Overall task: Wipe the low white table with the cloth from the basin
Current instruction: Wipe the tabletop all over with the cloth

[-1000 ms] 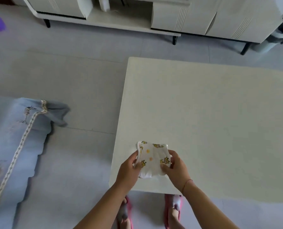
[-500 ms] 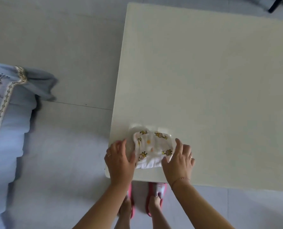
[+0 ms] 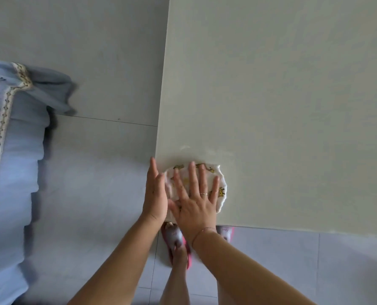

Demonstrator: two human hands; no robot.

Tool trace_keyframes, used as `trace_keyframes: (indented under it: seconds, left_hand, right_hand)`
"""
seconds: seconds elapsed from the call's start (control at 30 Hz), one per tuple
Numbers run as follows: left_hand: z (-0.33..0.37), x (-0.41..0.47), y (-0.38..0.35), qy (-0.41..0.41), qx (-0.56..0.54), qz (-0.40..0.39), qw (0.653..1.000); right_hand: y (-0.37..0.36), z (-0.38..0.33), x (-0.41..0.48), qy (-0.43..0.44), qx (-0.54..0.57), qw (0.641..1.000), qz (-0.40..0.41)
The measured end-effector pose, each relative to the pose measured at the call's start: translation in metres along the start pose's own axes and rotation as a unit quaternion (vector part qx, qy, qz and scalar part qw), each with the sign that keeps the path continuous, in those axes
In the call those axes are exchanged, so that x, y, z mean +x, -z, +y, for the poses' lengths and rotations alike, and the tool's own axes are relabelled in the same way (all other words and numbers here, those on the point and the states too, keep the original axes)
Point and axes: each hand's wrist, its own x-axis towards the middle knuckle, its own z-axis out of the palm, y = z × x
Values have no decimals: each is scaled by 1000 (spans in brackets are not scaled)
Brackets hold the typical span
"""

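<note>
Table (image 3: 282,95) corner: R hand (image 3: 194,203) flat, hides most of cloth (image 3: 221,190)

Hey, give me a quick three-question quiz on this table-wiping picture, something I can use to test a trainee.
1. True or false: the right hand lies flat, fingers spread, on the cloth.
2. Where on the white table is the cloth? A: near left corner. B: far right corner. C: centre.
3. Fill in: the slippers below the table edge are ___ in colour.
Key: 1 true; 2 A; 3 pink.
</note>
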Motion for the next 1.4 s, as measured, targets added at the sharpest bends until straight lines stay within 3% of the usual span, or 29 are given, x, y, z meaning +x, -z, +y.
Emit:
trace_keyframes:
  seconds: [0.1, 0.2, 0.27, 0.33, 0.4, 0.43, 0.53, 0.6, 0.67, 0.7, 0.77, 0.83, 0.87, 0.97, 1.03, 1.1, 1.27, 1.33, 1.4]
  left_hand:
    - [-2, 3, 8, 38, -54, -25, 998]
    - [-1, 6, 15, 47, -59, -26, 997]
    - [0, 7, 17, 58, -66, -43, 995]
    - [-2, 7, 18, 61, -77, -55, 994]
    - [-2, 7, 18, 60, -80, -52, 994]
    - [0, 6, 19, 66, -85, -52, 993]
    - [10, 4, 22, 111, -145, -75, 980]
    - [17, 5, 26, 129, -189, -93, 969]
    - [21, 6, 28, 110, -177, -84, 974]
    - [22, 5, 29, 96, -157, -73, 980]
    - [21, 4, 29, 80, -126, -57, 987]
    - [20, 4, 29, 77, -123, -56, 988]
    - [20, 4, 28, 78, -129, -60, 987]
    - [19, 7, 28, 112, -167, -75, 977]
    - [16, 8, 29, 116, -167, -75, 976]
    - [12, 7, 29, 91, -135, -65, 984]
    - [6, -1, 18, -9, 30, -63, 998]
    - [9, -4, 14, -53, 69, -51, 995]
    - [8, -5, 10, -107, 79, -52, 990]
  right_hand:
    - [-7, -14, -11, 95, -24, 995, -20]
    - [-2, 24, -2, 151, -68, 986, -1]
    - [6, 59, 8, 85, -59, 994, 22]
    - [10, 74, 13, -38, -24, 998, 37]
    - [6, 50, 10, -134, 7, 990, 53]
    - [2, 28, 5, -134, 13, 989, 53]
    - [-11, -21, -20, 37, -31, 999, 21]
    - [-9, -10, -19, 138, -66, 988, 5]
    - [3, 18, 0, 170, -93, 981, 8]
    - [9, 34, 12, 144, -93, 985, 21]
    - [15, 57, 36, 12, -51, 998, 23]
    - [12, 44, 43, -111, 5, 993, 33]
    - [7, 25, 39, -122, 7, 992, 37]
    - [-6, -21, 13, 52, -29, 998, 8]
    - [-1, -8, 20, 147, -72, 986, -11]
    - [11, 21, 49, 123, -74, 990, 1]
    - [25, 35, 101, -111, 19, 994, 19]
    - [19, 8, 90, -62, 13, 998, 3]
    - [15, 1, 75, 81, -35, 996, -19]
